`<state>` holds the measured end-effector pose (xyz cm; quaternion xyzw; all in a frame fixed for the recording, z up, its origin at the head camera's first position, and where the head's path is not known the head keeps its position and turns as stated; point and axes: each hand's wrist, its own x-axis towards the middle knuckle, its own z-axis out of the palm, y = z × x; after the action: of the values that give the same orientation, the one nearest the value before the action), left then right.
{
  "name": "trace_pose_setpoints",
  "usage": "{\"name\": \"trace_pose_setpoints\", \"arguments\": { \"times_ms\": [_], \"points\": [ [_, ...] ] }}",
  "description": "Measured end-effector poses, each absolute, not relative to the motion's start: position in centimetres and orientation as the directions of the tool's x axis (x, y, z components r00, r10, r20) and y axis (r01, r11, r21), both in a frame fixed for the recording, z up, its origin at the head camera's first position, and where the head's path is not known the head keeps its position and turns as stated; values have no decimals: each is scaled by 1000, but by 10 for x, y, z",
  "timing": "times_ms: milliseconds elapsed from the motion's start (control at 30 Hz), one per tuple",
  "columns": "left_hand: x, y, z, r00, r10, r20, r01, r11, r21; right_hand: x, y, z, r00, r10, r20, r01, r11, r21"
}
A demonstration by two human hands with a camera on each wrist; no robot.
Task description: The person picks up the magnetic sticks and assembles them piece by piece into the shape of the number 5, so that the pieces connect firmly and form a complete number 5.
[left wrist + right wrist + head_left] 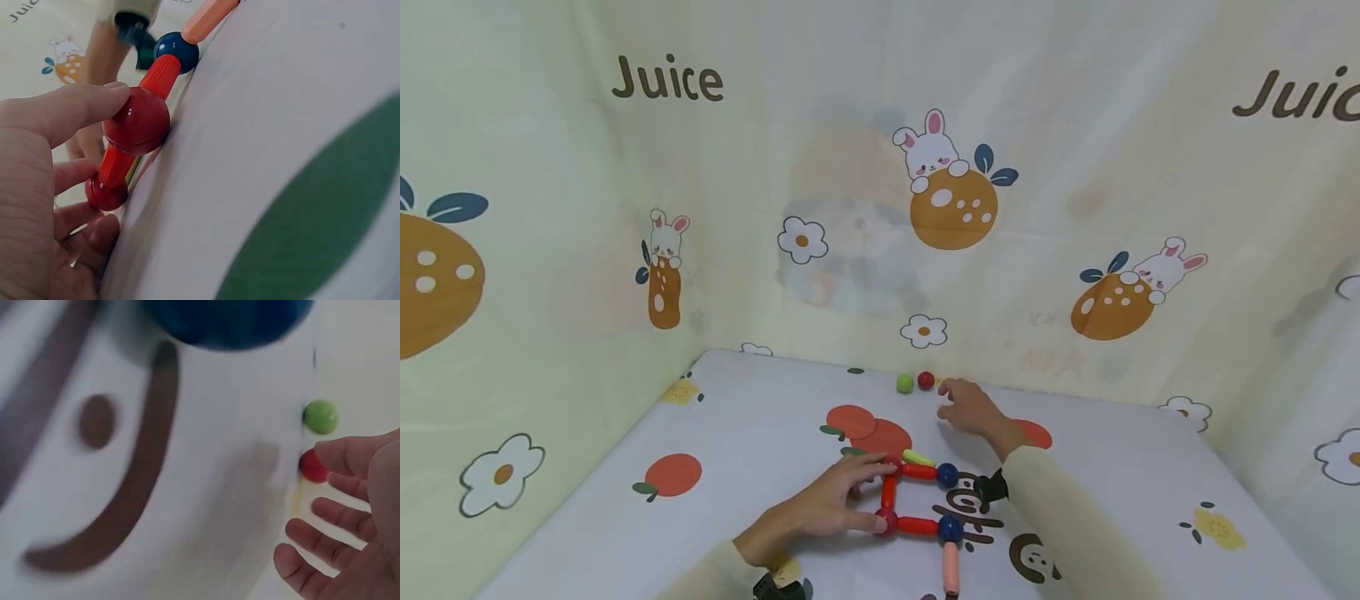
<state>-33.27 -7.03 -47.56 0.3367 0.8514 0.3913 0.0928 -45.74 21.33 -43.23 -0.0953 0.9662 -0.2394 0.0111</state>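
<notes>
A frame of balls joined by rods lies on the table. Its left side has a near red ball (887, 522) and a far red ball (892, 465), with red rods (918, 526) leading to two blue balls (951, 529). A pink rod (951, 568) points toward me from the nearer blue one. My left hand (842, 498) holds the left side, thumb on the near red ball and fingers by the far one. Beyond the frame, my right hand (973, 408) reaches with spread fingers close to a loose red ball (926, 381), a gap between them in the head view.
A green ball (905, 383) sits left of the loose red ball, near the back wall. Beside the frame's far rod lies a yellow-green rod (918, 457). Printed cloth covers the table (760, 417) and hangs as walls (737, 167) behind and at both sides.
</notes>
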Motion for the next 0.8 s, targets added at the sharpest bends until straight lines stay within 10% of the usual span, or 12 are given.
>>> {"name": "trace_pose_setpoints", "arguments": {
  "times_ms": [533,800],
  "points": [
    [-333,-66,-479,-759,643,99,496,473,728,-487,193,-426,-955,-257,-147,-209,937,-280],
    [-336,-70,-481,-765,635,106,501,484,718,-487,183,-411,-975,-223,-13,-209,928,-307]
  ]
}}
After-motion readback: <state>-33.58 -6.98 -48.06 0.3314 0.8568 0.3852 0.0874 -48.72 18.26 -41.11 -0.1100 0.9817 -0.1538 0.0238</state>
